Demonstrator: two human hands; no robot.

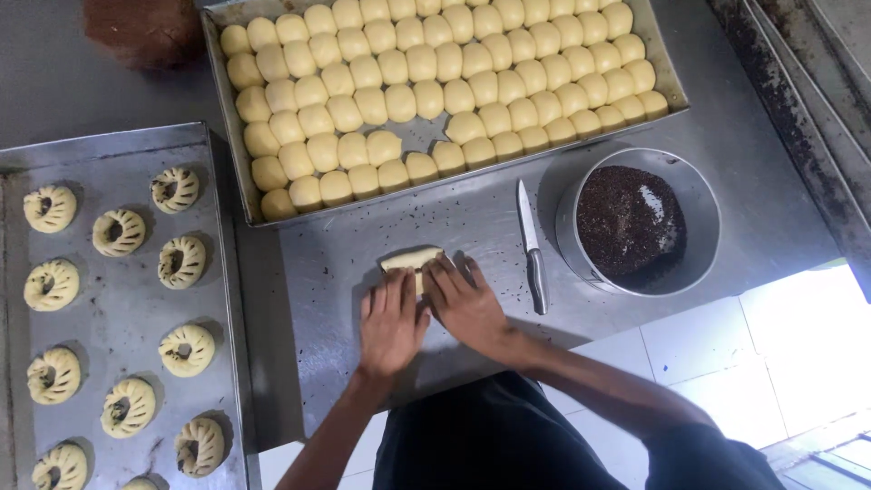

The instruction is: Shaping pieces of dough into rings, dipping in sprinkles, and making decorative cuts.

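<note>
Both grips flat, spread: left hand point(392, 319), right hand point(464, 301) pressing soft pale dough strip point(410, 259).

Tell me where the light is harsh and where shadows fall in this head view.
Head view: the white tiled floor at lower right is blown out by glare; the left hand and right hand cast a soft shadow on the steel table; the dough piece stays sharp; the upper left corner is dim.

Head view: worn high, looking straight down, fairly near metal table point(381, 245).
Facing: 12 o'clock, toward dough tray point(238, 154).
Shared views: single camera only.
</note>
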